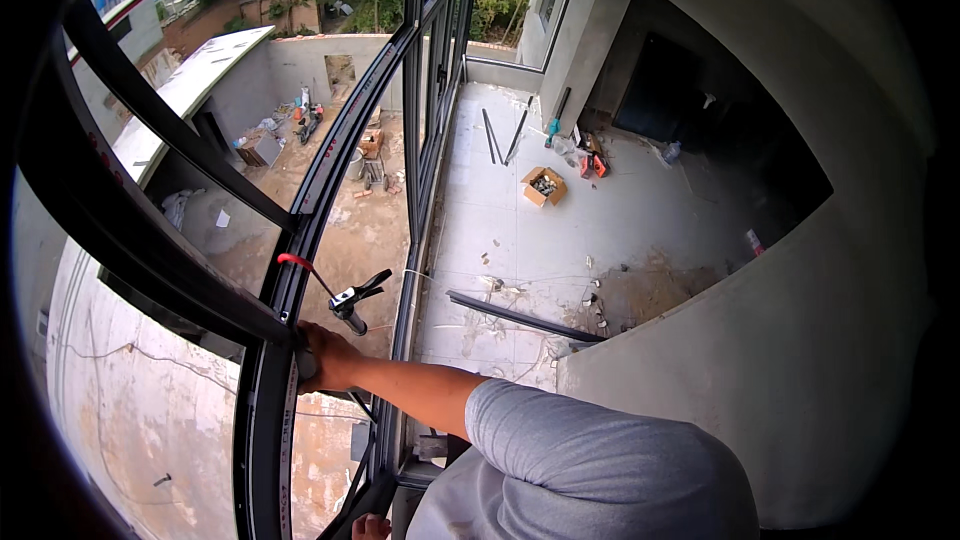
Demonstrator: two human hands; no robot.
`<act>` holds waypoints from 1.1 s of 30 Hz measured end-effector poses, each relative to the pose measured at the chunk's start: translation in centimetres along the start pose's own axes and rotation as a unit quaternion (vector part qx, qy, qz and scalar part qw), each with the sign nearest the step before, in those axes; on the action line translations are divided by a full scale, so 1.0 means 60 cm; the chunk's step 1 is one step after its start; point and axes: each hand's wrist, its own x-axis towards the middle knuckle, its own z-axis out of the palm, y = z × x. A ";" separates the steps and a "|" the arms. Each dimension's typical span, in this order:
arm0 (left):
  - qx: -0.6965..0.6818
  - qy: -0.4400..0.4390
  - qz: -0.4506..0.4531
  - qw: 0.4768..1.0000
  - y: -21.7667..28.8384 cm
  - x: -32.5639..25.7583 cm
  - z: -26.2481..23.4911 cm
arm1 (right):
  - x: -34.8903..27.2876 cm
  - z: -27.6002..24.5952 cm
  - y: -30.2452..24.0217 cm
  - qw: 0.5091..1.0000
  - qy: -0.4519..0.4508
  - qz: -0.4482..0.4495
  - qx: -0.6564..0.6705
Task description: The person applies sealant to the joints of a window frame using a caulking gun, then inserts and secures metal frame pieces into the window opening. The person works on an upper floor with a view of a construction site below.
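Observation:
My right arm, in a grey sleeve, reaches across to the left. Its hand [328, 358] is closed against the dark window frame [262, 430], fingers curled over the edge. A small grey piece shows by the fingers, too hidden to name. Just beyond this hand is a tool that looks like a caulking gun [350, 298], with a thin rod, a red curved end and black handles. What supports it cannot be seen. At the lower edge, only part of my left hand [371, 527] shows beside the lower frame, its fingers bent; whatever they hold is hidden.
Beyond the frame opening lies a dirt yard [330, 240] well below. Inside, also far down, a pale tiled floor [480, 240] holds an open cardboard box [543, 186], a long dark bar [525, 318] and scattered debris. A grey wall [690, 390] curves along the right.

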 end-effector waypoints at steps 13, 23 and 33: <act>-0.538 -0.062 0.300 0.785 0.255 -0.188 0.021 | 0.015 -0.007 -0.041 0.996 -0.082 0.036 -0.012; -0.526 0.078 0.390 0.752 0.187 -0.160 -0.054 | 0.024 0.004 -0.022 0.998 -0.054 0.003 -0.005; -0.568 0.114 0.427 0.694 0.256 -0.126 -0.026 | 0.027 0.037 0.038 0.998 -0.051 -0.027 -0.019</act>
